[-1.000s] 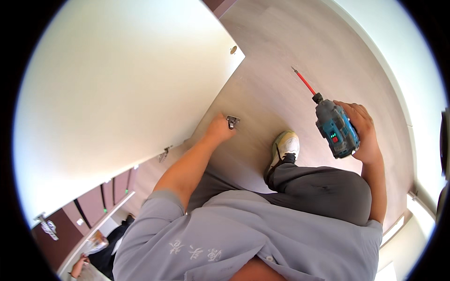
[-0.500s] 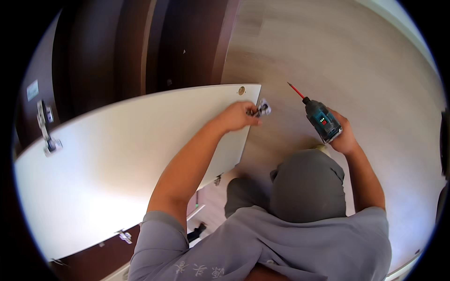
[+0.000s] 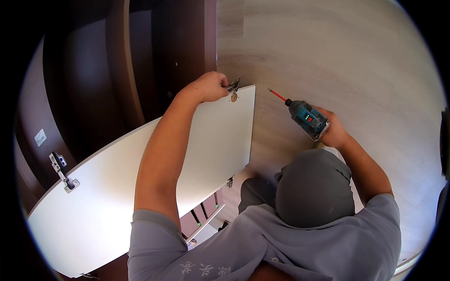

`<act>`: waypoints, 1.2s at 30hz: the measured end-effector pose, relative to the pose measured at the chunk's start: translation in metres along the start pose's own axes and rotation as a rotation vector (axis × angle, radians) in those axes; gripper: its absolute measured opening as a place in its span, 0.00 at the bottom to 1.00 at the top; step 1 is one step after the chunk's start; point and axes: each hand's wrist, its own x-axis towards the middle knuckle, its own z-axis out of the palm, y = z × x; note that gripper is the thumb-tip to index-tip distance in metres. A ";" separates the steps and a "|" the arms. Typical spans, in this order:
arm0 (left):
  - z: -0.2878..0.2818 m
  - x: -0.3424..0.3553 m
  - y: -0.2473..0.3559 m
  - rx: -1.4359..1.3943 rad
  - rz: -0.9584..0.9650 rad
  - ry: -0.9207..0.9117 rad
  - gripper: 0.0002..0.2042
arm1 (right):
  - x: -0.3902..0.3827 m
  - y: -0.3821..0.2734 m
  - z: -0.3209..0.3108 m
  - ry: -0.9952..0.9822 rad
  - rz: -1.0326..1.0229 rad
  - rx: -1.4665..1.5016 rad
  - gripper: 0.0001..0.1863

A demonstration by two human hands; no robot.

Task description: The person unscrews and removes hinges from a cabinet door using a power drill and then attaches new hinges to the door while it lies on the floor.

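Note:
My left hand (image 3: 212, 87) is closed on a metal cabinet hinge (image 3: 234, 85), held at the upper edge of a white door panel (image 3: 215, 136). Just below the hinge, the panel has a round cup hole (image 3: 234, 97) near its corner. Whether the hinge touches the panel I cannot tell. On the right, my right hand (image 3: 335, 131) grips a teal and black cordless driver (image 3: 307, 118). Its long red bit (image 3: 277, 95) points up and left toward the panel's corner, apart from it. Another hinge (image 3: 63, 173) is fixed to the panel's far left end.
Dark brown cabinet boards (image 3: 176, 42) stand behind the panel. A smaller hinge (image 3: 229, 181) shows at the panel's lower right edge. Reddish-brown compartments (image 3: 201, 214) with a white edge lie below it. Pale wood-look floor (image 3: 365, 61) spreads to the right.
My left hand has moved up and left with the hinge, from over the panel's face to beside the cup hole. My right hand has brought the driver a little leftward.

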 end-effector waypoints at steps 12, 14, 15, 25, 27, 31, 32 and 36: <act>-0.010 0.047 0.007 0.351 -0.131 -0.345 0.24 | 0.003 -0.006 -0.003 -0.042 0.142 0.015 0.37; -0.007 0.052 0.005 0.303 -0.136 -0.272 0.26 | 0.002 -0.006 -0.001 -0.032 0.110 0.044 0.37; -0.005 0.055 0.005 0.280 -0.135 -0.238 0.27 | 0.001 -0.005 -0.001 -0.032 0.098 0.041 0.37; -0.019 0.045 -0.003 0.123 -0.140 -0.339 0.23 | -0.001 0.000 0.002 0.010 0.078 0.017 0.38; -0.021 0.046 0.003 0.305 -0.078 -0.325 0.22 | -0.001 0.000 0.003 0.006 0.098 0.030 0.37; -0.005 0.061 0.015 0.397 -0.112 -0.285 0.23 | 0.000 0.003 0.003 -0.002 0.079 0.034 0.37; -0.001 0.064 0.017 0.388 -0.141 -0.268 0.24 | 0.000 0.005 0.003 0.002 0.065 0.037 0.37; 0.002 0.077 0.019 0.376 -0.179 -0.230 0.25 | 0.001 0.004 0.002 -0.003 0.083 0.012 0.36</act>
